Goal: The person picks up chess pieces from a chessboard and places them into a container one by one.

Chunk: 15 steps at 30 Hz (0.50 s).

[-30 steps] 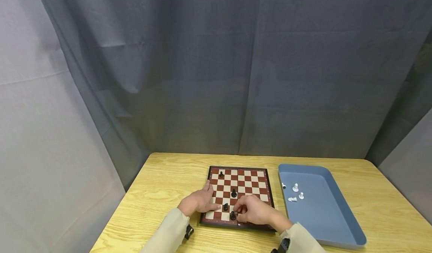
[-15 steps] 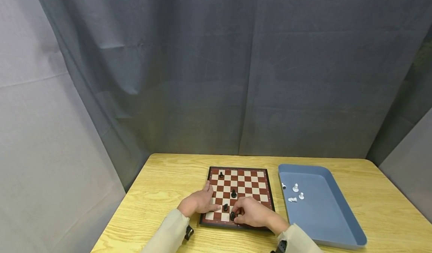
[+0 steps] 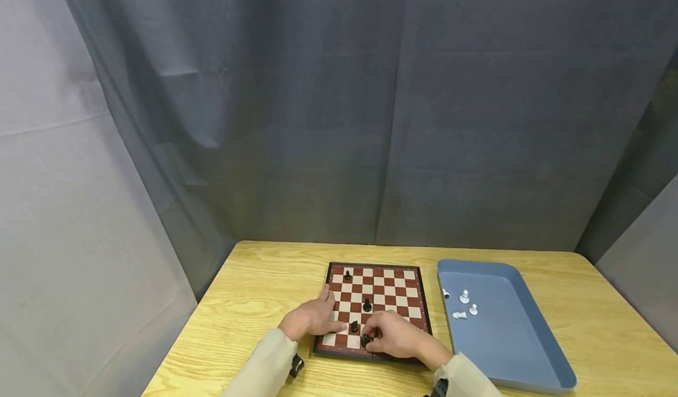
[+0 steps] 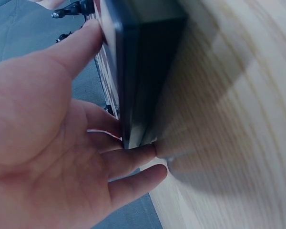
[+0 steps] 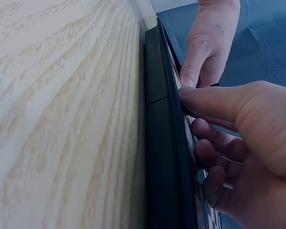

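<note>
My right hand pinches a black chess piece between thumb and fingers at the near side of a red-and-white chessboard. The piece is partly hidden by the fingers. My left hand rests along the board's left edge. Its thumb lies straight on the squares, and the fingers spread down past the dark rim to the wooden table in the left wrist view. Other black pieces stand on the board: one just beside the left thumb, one near the middle and one at the far left.
A blue-grey tray sits right of the board. Inside it are several white chess pieces, some standing and one white knight on its side. The wooden table ends at a grey curtain.
My right hand has shifted slightly left and its thumb and fingers have closed on the black chess piece at the board's near side. The left hand has stayed in place.
</note>
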Available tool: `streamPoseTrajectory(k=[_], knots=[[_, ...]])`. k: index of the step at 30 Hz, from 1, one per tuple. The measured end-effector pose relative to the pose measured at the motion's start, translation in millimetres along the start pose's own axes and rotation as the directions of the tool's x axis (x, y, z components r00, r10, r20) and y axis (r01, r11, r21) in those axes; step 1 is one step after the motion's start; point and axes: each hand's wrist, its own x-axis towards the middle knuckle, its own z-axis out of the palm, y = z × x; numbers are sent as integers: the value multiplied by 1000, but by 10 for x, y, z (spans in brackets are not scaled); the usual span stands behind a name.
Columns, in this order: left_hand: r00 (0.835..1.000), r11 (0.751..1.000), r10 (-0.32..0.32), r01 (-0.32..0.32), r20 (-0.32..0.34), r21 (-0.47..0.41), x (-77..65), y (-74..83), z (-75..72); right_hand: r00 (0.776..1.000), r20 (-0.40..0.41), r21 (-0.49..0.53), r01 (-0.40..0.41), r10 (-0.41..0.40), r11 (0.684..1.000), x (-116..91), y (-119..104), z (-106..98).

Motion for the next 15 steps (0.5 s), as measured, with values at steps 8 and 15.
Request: streamPoseTrajectory(k=[8, 15], knots=[[1000, 1000, 6, -6, -4, -13, -12, 2, 2, 1000, -1, 32, -27, 27, 999, -18, -13, 1], [1000, 1000, 5, -6, -11, -25, -10, -1, 0, 999, -15, 100, -48, 50, 994, -53, -10, -45]])
